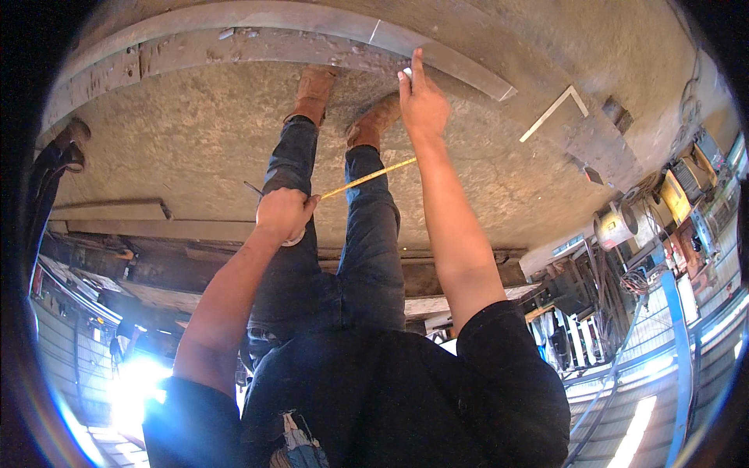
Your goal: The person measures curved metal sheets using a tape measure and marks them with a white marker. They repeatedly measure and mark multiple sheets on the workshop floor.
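My left hand (282,214) is closed around a tape measure, its case mostly hidden by the fingers. A yellow tape blade (367,179) runs from it to the right, in front of my legs, and passes behind my right forearm. A thin dark stick-like thing (253,189) pokes out beside the left hand. My right hand (426,105) pinches a small white piece, like chalk (407,72), with the index finger stretched out toward a long flat metal bar (452,61). White lines cross this bar near its right end and farther left.
A rusty beam (234,48) lies along the flat bar, just before my boots (314,92). An angled pale-edged piece (554,113) and a metal plate (601,148) lie right. Another person's boot (72,140) shows far left. A bucket (616,225) stands among clutter at right.
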Available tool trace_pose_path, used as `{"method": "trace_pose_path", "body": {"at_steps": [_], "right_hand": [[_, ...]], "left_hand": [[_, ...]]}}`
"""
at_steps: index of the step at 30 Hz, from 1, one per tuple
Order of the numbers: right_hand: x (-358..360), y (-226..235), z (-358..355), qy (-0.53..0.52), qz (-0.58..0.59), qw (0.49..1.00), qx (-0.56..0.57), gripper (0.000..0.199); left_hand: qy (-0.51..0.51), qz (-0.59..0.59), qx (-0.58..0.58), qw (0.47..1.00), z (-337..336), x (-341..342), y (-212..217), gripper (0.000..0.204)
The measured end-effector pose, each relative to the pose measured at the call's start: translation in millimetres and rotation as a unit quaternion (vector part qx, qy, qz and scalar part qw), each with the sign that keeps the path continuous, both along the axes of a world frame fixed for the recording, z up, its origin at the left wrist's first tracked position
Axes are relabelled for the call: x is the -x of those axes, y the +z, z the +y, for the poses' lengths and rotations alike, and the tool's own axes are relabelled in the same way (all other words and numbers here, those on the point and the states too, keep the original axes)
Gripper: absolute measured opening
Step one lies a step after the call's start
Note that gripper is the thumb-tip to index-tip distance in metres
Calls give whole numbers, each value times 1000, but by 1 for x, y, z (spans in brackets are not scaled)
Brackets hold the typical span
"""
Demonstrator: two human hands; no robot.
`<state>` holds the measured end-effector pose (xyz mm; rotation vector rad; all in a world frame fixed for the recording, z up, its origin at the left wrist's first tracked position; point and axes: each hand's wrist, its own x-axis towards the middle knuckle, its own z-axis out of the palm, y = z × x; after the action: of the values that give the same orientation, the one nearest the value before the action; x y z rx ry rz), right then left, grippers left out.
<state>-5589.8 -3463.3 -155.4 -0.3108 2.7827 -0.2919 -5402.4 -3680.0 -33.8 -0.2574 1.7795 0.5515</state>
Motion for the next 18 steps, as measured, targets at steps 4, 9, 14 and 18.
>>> {"method": "trace_pose_path", "body": {"at_steps": [4,9,14,18], "right_hand": [[-2,-3,10,24,-8,999,-24,58],[-1,4,8,23,-42,999,-11,58],[19,17,-8,-122,-29,986,111,37],[28,7,-21,-145,52,970,187,28]], "left_hand": [[1,29,0,1000,2,-2,2,55],[-17,24,6,1000,6,8,6,56],[-26,21,8,999,8,6,3,56],[-25,21,11,999,10,7,3,55]]}}
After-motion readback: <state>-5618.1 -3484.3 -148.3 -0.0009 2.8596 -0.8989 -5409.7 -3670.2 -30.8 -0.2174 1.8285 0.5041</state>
